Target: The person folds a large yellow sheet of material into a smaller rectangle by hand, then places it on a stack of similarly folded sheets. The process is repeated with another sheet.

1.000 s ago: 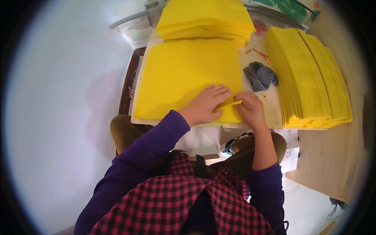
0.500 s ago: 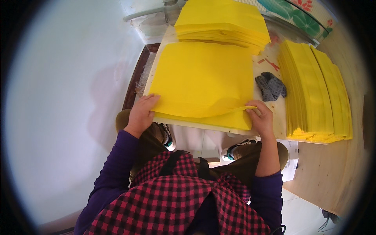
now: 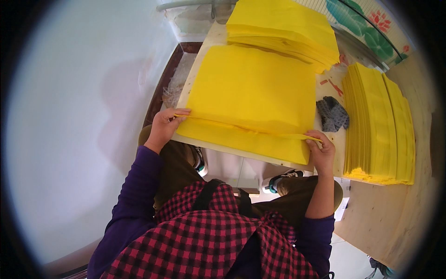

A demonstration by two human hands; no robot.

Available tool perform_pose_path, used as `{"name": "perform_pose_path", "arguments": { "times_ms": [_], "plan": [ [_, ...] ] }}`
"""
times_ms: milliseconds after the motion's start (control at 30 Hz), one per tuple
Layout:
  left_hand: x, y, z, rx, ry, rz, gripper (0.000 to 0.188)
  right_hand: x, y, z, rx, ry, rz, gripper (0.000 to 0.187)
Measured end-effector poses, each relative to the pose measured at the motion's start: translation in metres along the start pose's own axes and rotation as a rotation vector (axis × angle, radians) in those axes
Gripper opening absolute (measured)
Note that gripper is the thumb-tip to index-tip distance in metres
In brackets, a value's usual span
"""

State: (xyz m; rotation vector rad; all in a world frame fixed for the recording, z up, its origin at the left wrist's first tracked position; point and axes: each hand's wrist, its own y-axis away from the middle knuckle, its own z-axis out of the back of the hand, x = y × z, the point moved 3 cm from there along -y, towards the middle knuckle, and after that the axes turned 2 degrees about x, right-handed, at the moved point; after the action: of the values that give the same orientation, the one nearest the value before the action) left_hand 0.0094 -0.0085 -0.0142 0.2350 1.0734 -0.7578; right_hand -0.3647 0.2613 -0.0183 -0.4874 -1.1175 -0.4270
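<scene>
Together, left hand (image 3: 164, 126) and right hand (image 3: 324, 152) pinch a yellow sheet (image 3: 253, 88) by its raised near edge on the tabletop (image 3: 214, 36) (more yellow material (image 3: 241, 142) lies beneath); an uneven pull could crease it.

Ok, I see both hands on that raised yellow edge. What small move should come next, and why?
I'd probably lower the raised yellow edge evenly with both hands. The left hand and right hand pinch it near opposite ends, while a flatter yellow strip lies on its near side.
</scene>
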Motion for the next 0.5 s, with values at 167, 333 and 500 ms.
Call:
{"name": "perform_pose_path", "arguments": {
  "times_ms": [167, 333, 500],
  "plan": [
    [0.004, -0.002, 0.000, -0.005, 0.104, 0.029, 0.018, -0.004, 0.000, 0.000, -0.016, -0.025, -0.051, 0.016],
    [0.003, -0.003, 0.001, -0.021, 0.271, 0.006, 0.017, -0.006, 0.000, 0.001, -0.026, -0.029, -0.079, 0.015],
    [0.015, -0.013, 0.006, 0.045, 0.327, 0.280, 0.014, -0.011, 0.000, 0.001, -0.027, -0.163, -0.158, 0.016]
  ]
}}
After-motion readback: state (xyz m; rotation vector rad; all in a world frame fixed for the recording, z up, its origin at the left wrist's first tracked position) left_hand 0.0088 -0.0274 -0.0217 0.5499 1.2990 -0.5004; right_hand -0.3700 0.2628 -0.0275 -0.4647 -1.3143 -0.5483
